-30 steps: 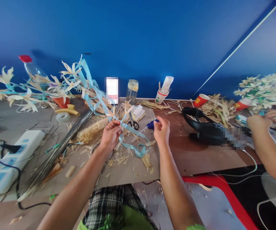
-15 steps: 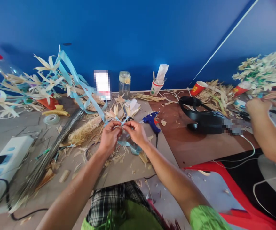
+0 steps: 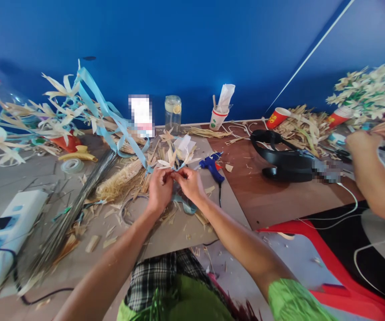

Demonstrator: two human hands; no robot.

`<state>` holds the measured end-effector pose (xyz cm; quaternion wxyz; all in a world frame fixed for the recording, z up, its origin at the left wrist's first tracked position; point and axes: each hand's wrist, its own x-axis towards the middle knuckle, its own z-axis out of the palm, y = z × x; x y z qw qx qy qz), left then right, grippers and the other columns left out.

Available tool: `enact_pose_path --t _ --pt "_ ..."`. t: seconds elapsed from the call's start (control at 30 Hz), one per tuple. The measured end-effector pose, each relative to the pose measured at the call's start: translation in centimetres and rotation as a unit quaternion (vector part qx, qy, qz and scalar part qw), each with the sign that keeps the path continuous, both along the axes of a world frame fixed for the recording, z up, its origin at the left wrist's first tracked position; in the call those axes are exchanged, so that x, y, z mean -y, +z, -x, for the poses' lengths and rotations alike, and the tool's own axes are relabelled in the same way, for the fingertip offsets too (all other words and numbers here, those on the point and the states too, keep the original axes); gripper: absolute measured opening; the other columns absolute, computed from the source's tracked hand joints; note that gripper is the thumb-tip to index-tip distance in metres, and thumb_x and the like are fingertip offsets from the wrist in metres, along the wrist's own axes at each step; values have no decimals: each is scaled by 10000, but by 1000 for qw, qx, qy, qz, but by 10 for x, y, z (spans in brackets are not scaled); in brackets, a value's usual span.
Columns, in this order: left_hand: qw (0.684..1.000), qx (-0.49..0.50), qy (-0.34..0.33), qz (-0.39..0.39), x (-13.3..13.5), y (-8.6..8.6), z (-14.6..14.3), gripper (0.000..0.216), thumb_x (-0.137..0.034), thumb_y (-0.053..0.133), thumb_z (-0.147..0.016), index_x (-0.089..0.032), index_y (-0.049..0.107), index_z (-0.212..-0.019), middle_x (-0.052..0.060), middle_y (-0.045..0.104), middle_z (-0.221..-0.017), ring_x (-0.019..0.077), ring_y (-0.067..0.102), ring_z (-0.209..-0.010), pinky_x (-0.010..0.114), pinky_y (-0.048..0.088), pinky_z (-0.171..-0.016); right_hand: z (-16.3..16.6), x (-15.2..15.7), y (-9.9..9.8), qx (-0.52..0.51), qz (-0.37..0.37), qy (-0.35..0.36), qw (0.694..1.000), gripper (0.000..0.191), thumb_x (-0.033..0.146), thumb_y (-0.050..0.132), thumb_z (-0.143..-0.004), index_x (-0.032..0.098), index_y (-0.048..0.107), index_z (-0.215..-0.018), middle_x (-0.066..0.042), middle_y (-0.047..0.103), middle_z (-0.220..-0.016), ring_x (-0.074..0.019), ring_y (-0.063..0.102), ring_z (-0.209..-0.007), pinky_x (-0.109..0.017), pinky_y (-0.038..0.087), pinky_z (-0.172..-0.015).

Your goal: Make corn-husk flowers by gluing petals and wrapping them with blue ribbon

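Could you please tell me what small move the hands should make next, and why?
I would probably wind the pale blue ribbon one turn around the base of the husk flower: the left hand and right hand pinch there, fingertips close together just below its petals, and slack ribbon shows beneath them.

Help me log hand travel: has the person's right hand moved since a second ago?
Yes, leftward. Judged against the white cup, the right hand was roughly below it in view and now sits to its left, close beside the left hand.
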<state>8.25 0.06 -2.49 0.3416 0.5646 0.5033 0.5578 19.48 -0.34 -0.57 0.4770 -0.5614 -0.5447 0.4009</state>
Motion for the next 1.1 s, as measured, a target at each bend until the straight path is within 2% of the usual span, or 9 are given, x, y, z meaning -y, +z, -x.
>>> enact_pose_path --t 0.1,0.2,0.3,0.37,0.53,0.8,0.9,1.0,1.1 --pt "1000 -13 -22 -1 2 3 -4 157 -103 559 -708 -169 675 -791 22 576 -768 146 524 -738 266 420 -713 0 -1 -2 12 8 -30 999 255 383 588 -702 163 547 -579 38 483 -528 -101 421 -542 -226 342 -541" --pt "984 114 -115 73 2 11 -2 176 -164 603 -715 -167 690 -868 35 632 -818 167 571 -797 300 439 -789 -2 -1 -2 12 -3 -21 1000 221 363 574 -704 161 559 -617 42 461 -535 -99 400 -546 -227 324 -533" --pt "911 282 -240 179 -1 18 7 273 -174 661 -670 -156 697 -940 61 686 -873 193 619 -845 343 452 -848 -5 -2 0 -50 -8 16 999 213 361 547 -717 167 543 -629 40 456 -549 -98 391 -549 -229 320 -534" --pt "875 340 -277 203 -4 20 14 315 -171 693 -646 -144 703 -960 78 696 -933 191 631 -860 342 454 -869 -8 -3 1 -106 9 32 994 226 363 538 -716 174 512 -594 42 441 -536 -93 381 -535 -231 315 -533" --pt "872 327 -262 251 -4 21 20 261 -276 700 -719 -130 709 -935 71 701 -818 138 627 -681 269 481 -692 -13 -1 -2 -167 99 133 972 219 365 579 -694 176 534 -595 44 467 -548 -84 387 -530 -231 311 -532" --pt "854 334 -286 279 -1 25 22 218 -253 786 -611 -132 661 -741 35 661 -673 149 603 -580 309 499 -620 -11 4 -1 -237 122 215 940 244 369 705 -634 165 572 -645 46 484 -573 -78 412 -548 -233 328 -548" --pt "863 331 -269 270 -1 26 20 246 -273 785 -610 -144 618 -737 10 629 -634 131 576 -554 284 480 -587 -9 4 0 -214 113 196 950 276 403 693 -651 162 566 -605 47 479 -531 -75 403 -511 -231 323 -527" --pt "902 308 -208 222 -3 21 17 239 -257 764 -628 -148 587 -746 -15 604 -647 89 535 -547 229 436 -570 -6 5 -1 -98 72 132 984 270 400 647 -701 160 589 -591 40 498 -505 -81 413 -492 -228 323 -513" --pt "932 272 -154 186 -4 15 13 207 -226 739 -639 -149 567 -725 -33 575 -632 71 498 -543 205 394 -558 -3 8 0 24 3 70 997 219 352 604 -744 153 655 -669 3 618 -611 -109 510 -572 -226 366 -561"
